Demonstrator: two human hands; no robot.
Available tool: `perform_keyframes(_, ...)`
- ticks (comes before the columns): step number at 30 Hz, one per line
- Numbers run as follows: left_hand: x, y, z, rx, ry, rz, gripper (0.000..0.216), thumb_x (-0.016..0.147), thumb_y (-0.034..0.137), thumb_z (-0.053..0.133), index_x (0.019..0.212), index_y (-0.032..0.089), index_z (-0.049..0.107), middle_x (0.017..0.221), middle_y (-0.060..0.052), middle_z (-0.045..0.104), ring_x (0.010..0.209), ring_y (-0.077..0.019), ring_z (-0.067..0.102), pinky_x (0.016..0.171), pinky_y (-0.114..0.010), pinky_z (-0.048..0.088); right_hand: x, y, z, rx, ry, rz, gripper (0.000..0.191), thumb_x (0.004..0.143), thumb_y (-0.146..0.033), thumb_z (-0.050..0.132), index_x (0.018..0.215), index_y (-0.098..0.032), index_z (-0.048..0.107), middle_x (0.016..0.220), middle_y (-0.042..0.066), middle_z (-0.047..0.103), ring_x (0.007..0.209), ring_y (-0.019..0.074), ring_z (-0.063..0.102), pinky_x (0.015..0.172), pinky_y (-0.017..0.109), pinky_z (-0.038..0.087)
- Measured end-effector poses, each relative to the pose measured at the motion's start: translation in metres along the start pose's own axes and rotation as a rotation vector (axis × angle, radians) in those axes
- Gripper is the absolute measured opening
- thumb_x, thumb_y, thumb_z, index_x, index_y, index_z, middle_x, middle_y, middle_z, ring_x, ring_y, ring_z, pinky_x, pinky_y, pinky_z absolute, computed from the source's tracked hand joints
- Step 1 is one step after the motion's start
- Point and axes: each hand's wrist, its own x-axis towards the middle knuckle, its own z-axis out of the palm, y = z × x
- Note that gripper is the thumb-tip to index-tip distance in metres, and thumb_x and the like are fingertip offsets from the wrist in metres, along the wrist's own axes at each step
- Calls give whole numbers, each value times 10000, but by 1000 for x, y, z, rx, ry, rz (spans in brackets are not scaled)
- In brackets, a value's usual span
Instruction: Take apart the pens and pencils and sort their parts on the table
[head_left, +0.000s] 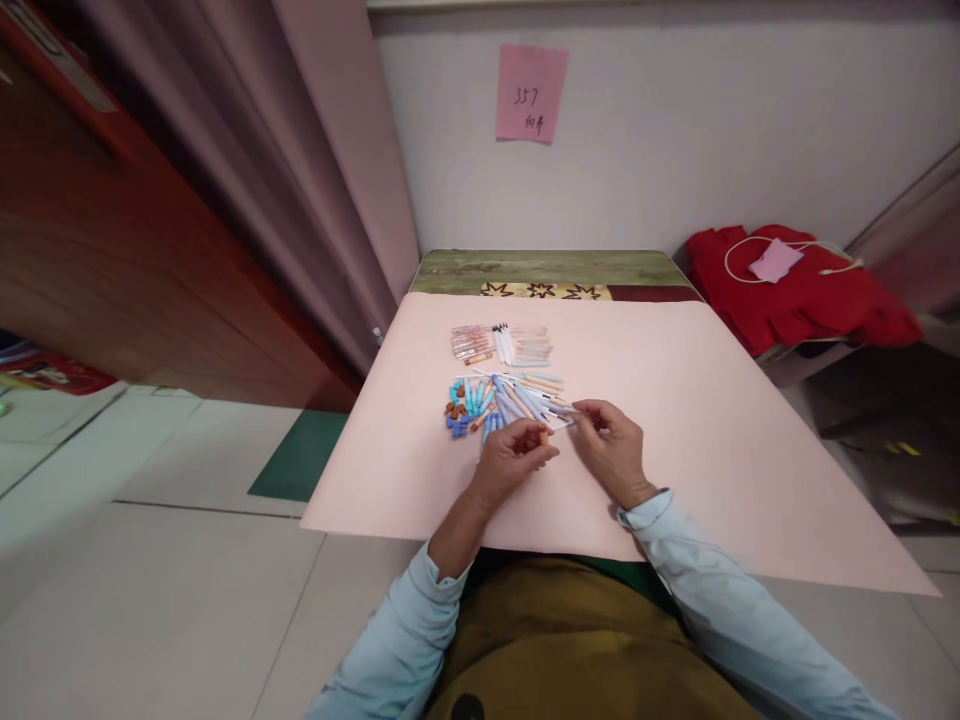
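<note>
Left hand [516,458]: thumb and fingers pinched on a small orange pen piece [544,436], over the pale paper [720,450].
Right hand [611,448]: fingertips close together at the ends of the loose pens [517,400]; cannot tell whether one is gripped.
Loose pens: heaped on the paper, just beyond the hands.
Small blue pieces [459,427]: clustered at the heap's left.
White sticks [503,345], black-tipped: laid behind the heap.
Pink note [532,93]: on the wall.
</note>
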Motion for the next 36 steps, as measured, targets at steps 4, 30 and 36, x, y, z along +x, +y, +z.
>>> perform_keyframes(4,4,11,-6,-242,159,46,259,732,303,813,904,160,683,721,-15,672,555,-117,615,525,-246,519,1,-1,-1,22,30,43,220,869,-357,638,960,-178,727,783,26,711,629,140,578,623,271,482)
perform_keyframes(30,28,52,-31,-645,699,-320,177,756,174,762,845,119,619,704,-14,673,475,-41,519,418,-138,369,4,-5,-1,-14,-63,10,197,893,-382,652,889,-208,743,818,35,688,659,146,593,623,277,481)
perform_keyframes(36,33,66,9,-900,562,-480,66,888,116,625,854,76,666,754,-48,688,496,-30,522,420,-125,409,16,-56,-20,96,-40,-110,113,887,-329,691,882,-222,727,826,34,694,683,152,611,669,295,517)
